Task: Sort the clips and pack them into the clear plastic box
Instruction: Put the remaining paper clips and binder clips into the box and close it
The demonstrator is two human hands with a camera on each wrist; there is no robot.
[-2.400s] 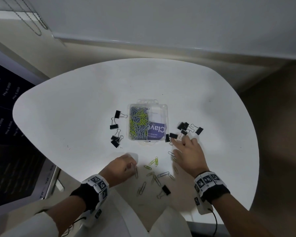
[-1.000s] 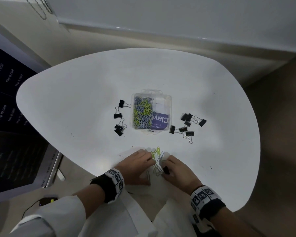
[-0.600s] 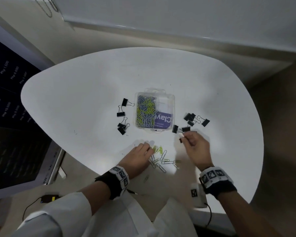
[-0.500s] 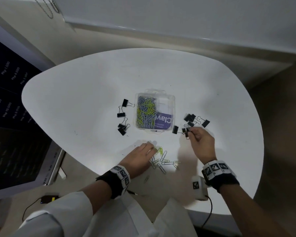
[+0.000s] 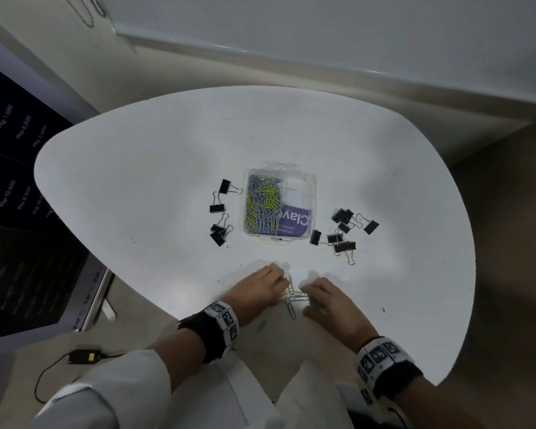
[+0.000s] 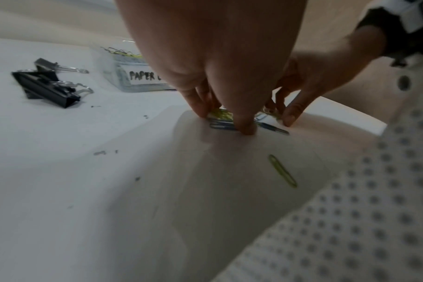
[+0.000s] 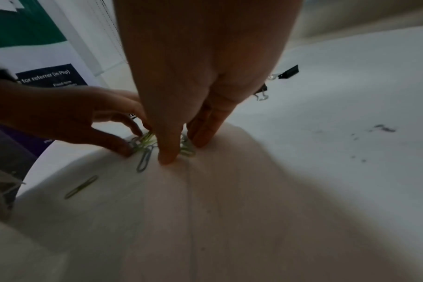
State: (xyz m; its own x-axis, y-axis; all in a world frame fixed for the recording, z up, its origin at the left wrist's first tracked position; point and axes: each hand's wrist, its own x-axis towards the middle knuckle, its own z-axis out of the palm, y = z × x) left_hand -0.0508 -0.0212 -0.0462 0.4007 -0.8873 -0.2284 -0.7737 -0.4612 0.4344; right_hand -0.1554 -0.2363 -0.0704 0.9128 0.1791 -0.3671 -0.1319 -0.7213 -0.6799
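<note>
Where the white rounded table (image 5: 167,187) narrows toward its near edge, the head view shows the left hand (image 5: 257,289) and the right hand (image 5: 328,301) facing each other, fingertips down around a small heap of loose green and grey wire paper clips (image 5: 294,297). Neither hand is lifted; fingers are extended onto the heap, and no clip is seen clamped in either hand. The clear plastic box (image 5: 304,184) sits open-topped at mid-table, its left half filled with grey and green paper clips, a purple printed card in its right half. A group of black binder clips with wire handles (image 5: 218,212) lies just beside the box's left wall; a second group of black binder clips (image 5: 344,230) lies near its right wall. Left wrist view: the left hand (image 6: 215,63) has thumb and fingers (image 6: 244,126) pressing the table at the clip heap (image 6: 222,118), the right hand (image 6: 314,76) opposite with fingertips also down; one single green paper clip (image 6: 283,171) lies apart, nearer the table's near edge. The box (image 6: 133,76) shows a label reading "PAPER". Right wrist view: the right hand (image 7: 200,66) has straight fingers (image 7: 167,150) on the heap (image 7: 147,145); the left hand (image 7: 73,114) touches it from the other side. Whether any clip is pinched, cannot tell.
</note>
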